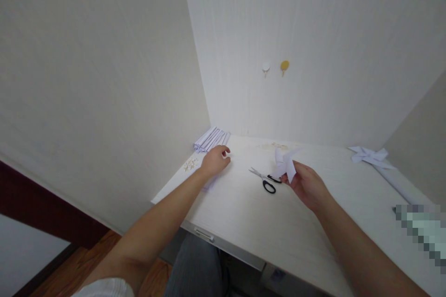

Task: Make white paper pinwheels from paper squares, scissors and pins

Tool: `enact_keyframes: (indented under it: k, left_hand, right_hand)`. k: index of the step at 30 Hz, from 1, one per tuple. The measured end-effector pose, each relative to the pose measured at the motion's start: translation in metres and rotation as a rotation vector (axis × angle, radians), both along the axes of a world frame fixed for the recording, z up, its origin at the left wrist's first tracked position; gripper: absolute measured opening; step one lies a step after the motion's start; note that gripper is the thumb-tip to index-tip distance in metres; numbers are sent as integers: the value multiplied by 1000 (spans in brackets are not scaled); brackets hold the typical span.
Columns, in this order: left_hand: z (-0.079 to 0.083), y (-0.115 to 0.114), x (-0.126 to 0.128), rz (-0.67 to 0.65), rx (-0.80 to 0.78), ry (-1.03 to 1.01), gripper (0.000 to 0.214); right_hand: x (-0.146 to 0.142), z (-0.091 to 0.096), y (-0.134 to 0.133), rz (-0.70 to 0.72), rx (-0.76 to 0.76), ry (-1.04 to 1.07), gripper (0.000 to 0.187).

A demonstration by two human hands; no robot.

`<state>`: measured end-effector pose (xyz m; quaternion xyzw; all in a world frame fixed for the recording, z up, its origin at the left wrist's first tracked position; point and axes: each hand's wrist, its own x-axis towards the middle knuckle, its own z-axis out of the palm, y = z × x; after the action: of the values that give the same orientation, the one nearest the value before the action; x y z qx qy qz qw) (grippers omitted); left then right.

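Note:
A white folded-paper pinwheel [286, 165] is pinched in my right hand [306, 184], held a little above the desk. My left hand [216, 160] hovers over the left part of the desk, its fingers curved and apart, with nothing visible between them. Just behind it lies a bundle of rolled white paper sticks [212, 139]. Small gold-and-white pieces [191, 164] are scattered to its left, too small to name. Between my hands rest black-handled scissors [269, 187], blades slightly apart and pointing left.
A second paper pinwheel [371, 155] on a white paper stick [393, 181] lies at the right. Thin pale bits [277, 145] sit near the back wall. Two round hooks, white [266, 67] and yellow [285, 66], are on that wall. A pixelated object [423, 229] is at the right edge.

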<state>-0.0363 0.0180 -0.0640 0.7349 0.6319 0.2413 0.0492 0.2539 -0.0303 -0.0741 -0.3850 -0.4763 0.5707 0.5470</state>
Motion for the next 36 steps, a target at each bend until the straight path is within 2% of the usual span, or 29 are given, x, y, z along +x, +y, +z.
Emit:
enact_keyframes:
  k: [6, 11, 19, 25, 30, 36]
  left_hand:
    - [-4, 41, -28, 198, -59, 94, 27]
    - [-7, 63, -37, 273, -121, 204, 28]
    - [-16, 90, -28, 342, -238, 317, 31]
    - [-12, 107, -19, 366, -315, 327, 40]
    - [-8, 118, -12, 385, -339, 289, 44]
    - [-5, 126, -16, 406, -330, 138, 36]
  right_hand:
    - [2, -8, 6, -10, -8, 2, 25]
    - [4, -10, 7, 19, -22, 33, 22]
    - [5, -11, 7, 27, -29, 29, 22]
    - [5, -11, 8, 29, -45, 38, 21]
    - [4, -8, 7, 42, -41, 52, 24]
    - [4, -10, 8, 36, -74, 48, 23]
